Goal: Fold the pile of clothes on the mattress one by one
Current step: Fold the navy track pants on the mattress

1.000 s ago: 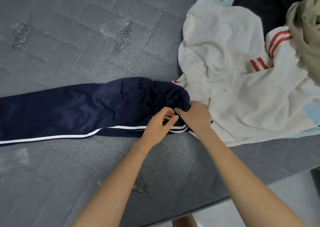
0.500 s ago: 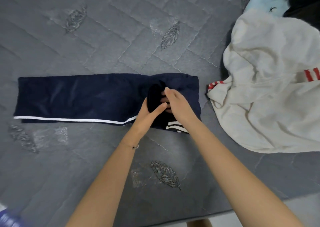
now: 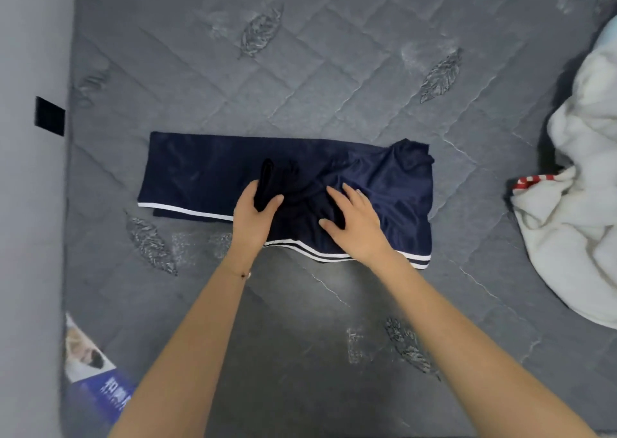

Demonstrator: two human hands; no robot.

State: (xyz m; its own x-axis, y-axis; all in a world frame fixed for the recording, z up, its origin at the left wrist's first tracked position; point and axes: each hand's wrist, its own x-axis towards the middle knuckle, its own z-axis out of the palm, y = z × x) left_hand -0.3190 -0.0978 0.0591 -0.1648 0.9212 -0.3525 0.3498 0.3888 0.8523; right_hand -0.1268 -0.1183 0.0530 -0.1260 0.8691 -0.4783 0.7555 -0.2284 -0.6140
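Navy track trousers (image 3: 200, 170) with white side stripes lie across the grey quilted mattress (image 3: 334, 70), their right end doubled over toward the middle. My left hand (image 3: 253, 214) grips a dark bunched fold of the trousers between thumb and fingers. My right hand (image 3: 354, 220) lies flat with spread fingers on the folded-over part, pressing the cloth down. At the right edge sits the pile of clothes (image 3: 587, 177), mostly a white garment with a red and white striped cuff (image 3: 531, 181).
A pale wall or bed side (image 3: 30, 204) runs down the left, carrying a small black tab (image 3: 50, 115). A printed label or booklet (image 3: 96, 374) lies at the mattress's lower left corner. Bare mattress surrounds the trousers in front and behind.
The trousers' waist end has been carried left and laid over the legs. My right hand has opened flat on the cloth. The view has shifted left, so the pile sits farther right.
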